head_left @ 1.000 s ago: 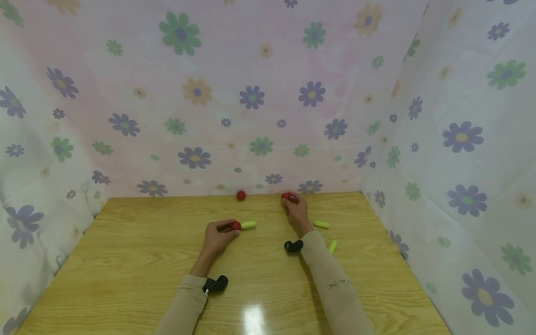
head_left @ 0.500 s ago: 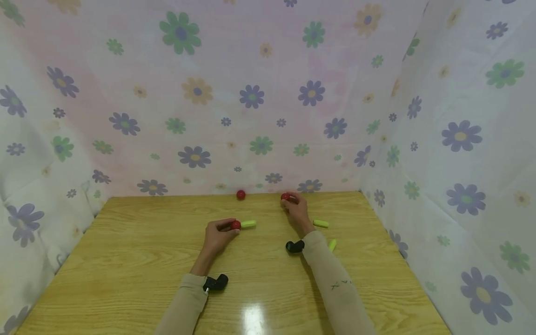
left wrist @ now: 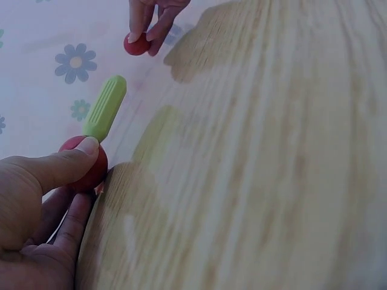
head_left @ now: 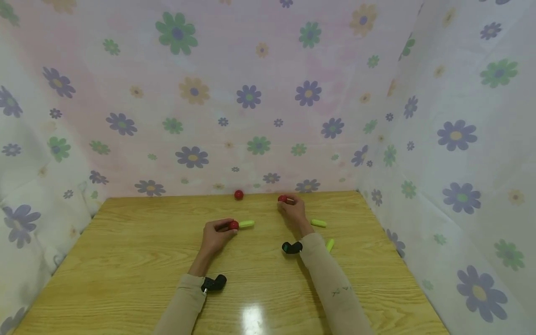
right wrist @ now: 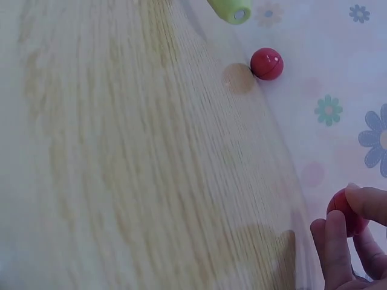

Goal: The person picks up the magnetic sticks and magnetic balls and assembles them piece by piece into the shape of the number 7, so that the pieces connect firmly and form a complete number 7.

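The left hand (head_left: pixel 214 238) pinched a red ball (left wrist: pixel 91 172) between thumb and fingers, and a ridged yellow-green handle (left wrist: pixel 106 109) stuck out from it. The grip lay on the ball alone, probably so that the handle stayed uncovered; whether the two were joined or only touching, I could not tell. The right hand (head_left: pixel 294 210) held a second red ball (head_left: pixel 282 198) near the far edge of the tabletop (head_left: pixel 251 270), grasping it by the ends of the fingers, perhaps because such a small round thing offered little surface. A third red ball (right wrist: pixel 266 63) rested at that same edge, where the floral cloth (head_left: pixel 222 93) may have kept it from rolling away. Two loose handles (head_left: pixel 318 223) lay on their sides by the right sleeve (head_left: pixel 331 284), which seemed their steadiest position.
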The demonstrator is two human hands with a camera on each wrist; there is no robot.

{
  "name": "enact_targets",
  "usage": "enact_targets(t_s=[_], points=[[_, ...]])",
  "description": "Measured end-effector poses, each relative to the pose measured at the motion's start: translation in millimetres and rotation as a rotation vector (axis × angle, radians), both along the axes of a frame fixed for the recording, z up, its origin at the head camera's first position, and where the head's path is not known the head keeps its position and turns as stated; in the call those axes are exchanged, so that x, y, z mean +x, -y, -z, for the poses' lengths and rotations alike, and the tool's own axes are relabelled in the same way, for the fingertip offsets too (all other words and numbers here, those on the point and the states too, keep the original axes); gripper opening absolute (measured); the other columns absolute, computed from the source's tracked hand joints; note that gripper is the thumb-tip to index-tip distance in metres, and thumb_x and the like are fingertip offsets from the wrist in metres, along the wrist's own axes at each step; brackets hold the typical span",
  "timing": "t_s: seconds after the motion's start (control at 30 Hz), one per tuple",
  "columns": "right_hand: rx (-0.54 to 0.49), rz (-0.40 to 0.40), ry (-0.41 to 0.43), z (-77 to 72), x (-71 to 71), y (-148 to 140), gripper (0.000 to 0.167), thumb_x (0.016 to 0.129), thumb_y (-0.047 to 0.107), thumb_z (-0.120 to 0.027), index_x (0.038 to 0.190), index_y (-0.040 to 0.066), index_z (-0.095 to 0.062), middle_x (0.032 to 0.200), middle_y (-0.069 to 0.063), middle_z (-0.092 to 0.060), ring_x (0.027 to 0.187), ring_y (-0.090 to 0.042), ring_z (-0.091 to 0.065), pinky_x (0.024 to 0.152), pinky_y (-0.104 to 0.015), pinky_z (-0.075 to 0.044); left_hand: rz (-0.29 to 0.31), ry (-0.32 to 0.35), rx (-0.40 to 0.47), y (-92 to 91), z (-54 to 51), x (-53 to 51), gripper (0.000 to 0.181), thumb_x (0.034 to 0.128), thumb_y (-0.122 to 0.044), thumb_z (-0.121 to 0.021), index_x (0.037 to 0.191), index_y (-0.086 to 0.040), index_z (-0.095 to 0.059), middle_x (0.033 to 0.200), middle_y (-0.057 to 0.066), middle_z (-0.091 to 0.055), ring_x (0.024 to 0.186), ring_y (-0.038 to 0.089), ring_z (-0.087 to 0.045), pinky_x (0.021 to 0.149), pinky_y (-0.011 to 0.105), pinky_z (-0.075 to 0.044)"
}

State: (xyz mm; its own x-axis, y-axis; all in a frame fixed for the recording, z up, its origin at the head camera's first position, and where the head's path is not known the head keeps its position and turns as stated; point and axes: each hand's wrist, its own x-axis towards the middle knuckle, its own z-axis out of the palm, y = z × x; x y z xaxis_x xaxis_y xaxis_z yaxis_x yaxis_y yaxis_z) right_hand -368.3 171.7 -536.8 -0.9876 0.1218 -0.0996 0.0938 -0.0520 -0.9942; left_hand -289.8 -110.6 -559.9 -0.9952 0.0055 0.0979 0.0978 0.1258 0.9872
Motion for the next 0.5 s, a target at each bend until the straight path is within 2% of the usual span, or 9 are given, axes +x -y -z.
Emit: enact_targets(t_s=[0.23,0.27,0.43,0.5], points=[[0.089,-0.016,-0.042,-1.8,8.6,0.6,0.039,0.093,0.002,-0.069,0.13,-0.005,-0.059,0.126,-0.026,-0.059,0.116,-0.038,-0.06,0.089,-0.036,-0.057,0.004,-0.002,0.001,-0.4,-0.6,1.5,0.041,0.0832,0.004,-0.081,0.123,0.006,-0.071,0.123,0.028,-0.068,0.113,0.039,-0.068,0.084,0.022,-0.057],[0.093,-0.035,-0.044,-6.9,13.0,0.7,0.04,0.094,0.001,-0.068,0.131,-0.007,-0.058,0.127,-0.028,-0.058,0.117,-0.04,-0.06,0.092,-0.039,-0.057,0.005,-0.004,0.002,-0.5,-1.0,1.5,0.041,0.0832,0.004,-0.081,0.123,0.006,-0.071,0.123,0.028,-0.068,0.113,0.039,-0.068,0.083,0.021,-0.057],[0.164,-0.057,-0.062,-3.7,17.8,1.7,0.041,0.095,0.005,-0.069,0.132,-0.008,-0.057,0.129,-0.028,-0.058,0.118,-0.041,-0.061,0.095,-0.04,-0.056,0.005,-0.003,0.009,0.0,-2.7,1.0,0.04,0.0835,0.003,-0.081,0.122,0.007,-0.07,0.122,0.029,-0.068,0.113,0.04,-0.067,0.081,0.019,-0.055],[0.196,-0.047,-0.068,1.0,16.8,3.2,0.04,0.094,0.007,-0.071,0.13,-0.005,-0.059,0.127,-0.026,-0.061,0.116,-0.037,-0.063,0.091,-0.035,-0.057,0.002,-0.002,0.006,0.2,-3.3,0.5,0.04,0.0837,0.003,-0.081,0.122,0.007,-0.07,0.122,0.028,-0.068,0.113,0.039,-0.067,0.081,0.018,-0.055]])
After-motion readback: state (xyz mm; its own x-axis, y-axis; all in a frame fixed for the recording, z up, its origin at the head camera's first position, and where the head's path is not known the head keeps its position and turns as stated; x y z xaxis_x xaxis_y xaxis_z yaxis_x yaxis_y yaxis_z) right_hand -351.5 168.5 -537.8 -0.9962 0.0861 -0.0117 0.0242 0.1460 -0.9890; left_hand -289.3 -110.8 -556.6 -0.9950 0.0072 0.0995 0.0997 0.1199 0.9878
